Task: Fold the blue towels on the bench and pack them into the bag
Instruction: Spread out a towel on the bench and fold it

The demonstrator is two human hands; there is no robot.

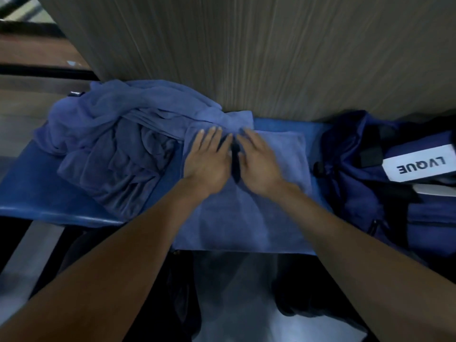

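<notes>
On the right end of the blue surface (pixel 29 193) sits the dark navy bag (pixel 365 183), and there is writing to read: a white label (pixel 419 166) on it carries black capitals, upside down from this view, spelling "LVQUE". A black strap (pixel 372 154) crosses the bag just left of that label. Over in the middle lies the blue towel (pixel 249 213), spread flat, its near edge hanging past the front lip of the surface; the cloth is a soft, matte mid-blue with a faint nap, and its far right corner looks squared off. Both hands are down on it, side by side and nearly touching: the left hand (pixel 207 159) lies palm-down with fingers straight, its grip spread apart and pressing the cloth, and the right hand (pixel 259 161) does the same just beside it, fingers extended toward the wall. A dark crease shows between the two hands. To the left, a rumpled heap of more blue towels (pixel 116 149) lies bunched and deeply wrinkled, touching the flat towel's left edge and piled against the wood-grain wall panel (pixel 246 58) behind.
</notes>
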